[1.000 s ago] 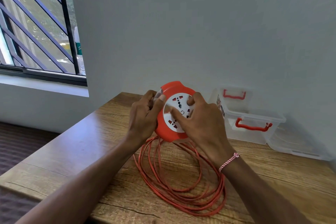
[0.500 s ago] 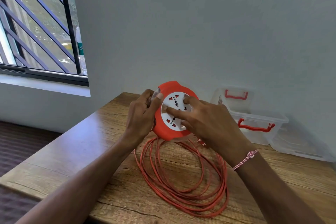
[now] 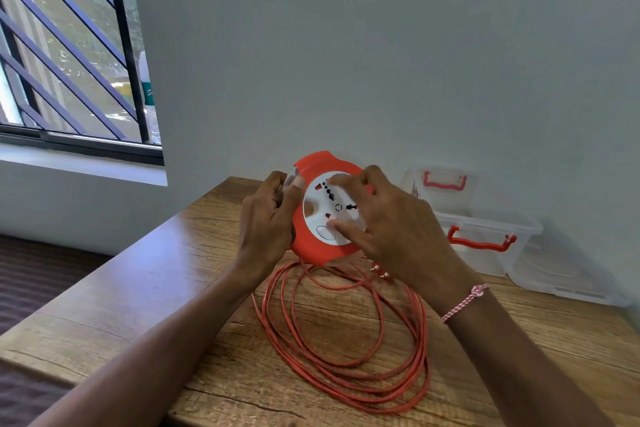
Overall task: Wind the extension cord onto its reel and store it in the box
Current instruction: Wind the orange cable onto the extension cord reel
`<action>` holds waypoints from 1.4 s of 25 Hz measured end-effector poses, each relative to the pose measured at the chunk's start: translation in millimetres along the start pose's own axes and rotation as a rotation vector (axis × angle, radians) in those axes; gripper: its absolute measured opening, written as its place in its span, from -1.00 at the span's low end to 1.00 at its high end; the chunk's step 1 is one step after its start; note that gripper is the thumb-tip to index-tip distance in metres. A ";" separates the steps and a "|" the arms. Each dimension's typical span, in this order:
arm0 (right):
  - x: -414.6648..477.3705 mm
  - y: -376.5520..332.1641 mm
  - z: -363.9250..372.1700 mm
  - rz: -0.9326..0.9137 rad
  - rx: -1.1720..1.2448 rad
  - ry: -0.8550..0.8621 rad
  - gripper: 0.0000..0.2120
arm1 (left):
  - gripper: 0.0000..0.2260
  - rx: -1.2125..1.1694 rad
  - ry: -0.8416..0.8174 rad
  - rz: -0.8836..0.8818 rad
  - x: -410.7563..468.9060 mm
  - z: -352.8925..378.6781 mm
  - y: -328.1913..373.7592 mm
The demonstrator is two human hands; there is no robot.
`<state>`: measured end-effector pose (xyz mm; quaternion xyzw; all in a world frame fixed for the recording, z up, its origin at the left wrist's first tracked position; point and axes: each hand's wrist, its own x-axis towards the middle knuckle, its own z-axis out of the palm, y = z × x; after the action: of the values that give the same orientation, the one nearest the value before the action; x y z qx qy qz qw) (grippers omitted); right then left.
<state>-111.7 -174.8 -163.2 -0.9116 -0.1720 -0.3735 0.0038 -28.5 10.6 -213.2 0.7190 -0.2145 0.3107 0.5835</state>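
The orange reel (image 3: 311, 250) with a white socket disc (image 3: 313, 211) is held upright just above the wooden table (image 3: 145, 288). My left hand (image 3: 266, 222) grips the reel's left rim. My right hand (image 3: 391, 229) rests on the disc, thumb and forefinger pressed against its face. The orange cord (image 3: 346, 357) lies in several loose loops on the table below the reel, one end leading up into it. The clear plastic box (image 3: 485, 239) with red handles stands at the back right by the wall.
The box's clear lid (image 3: 443, 187) with a red handle leans on the wall behind it. Another clear lid or tray (image 3: 568, 274) lies to the right of the box. A barred window (image 3: 69, 55) is at the left. The table's near edge runs along the lower left.
My right hand's fingers have shifted on the white disc, and the disc has turned, so its socket holes sit at a new angle. My left hand holds the rim as before.
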 end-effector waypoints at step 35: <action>-0.2 7.1 6.2 -0.150 -0.062 0.051 -0.52 | -0.55 -0.042 0.078 -0.022 -1.4 -1.0 6.2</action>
<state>-105.4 -180.6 -167.0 -0.8859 -0.2282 -0.4011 -0.0480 -33.9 10.1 -209.6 0.6963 -0.1899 0.3275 0.6098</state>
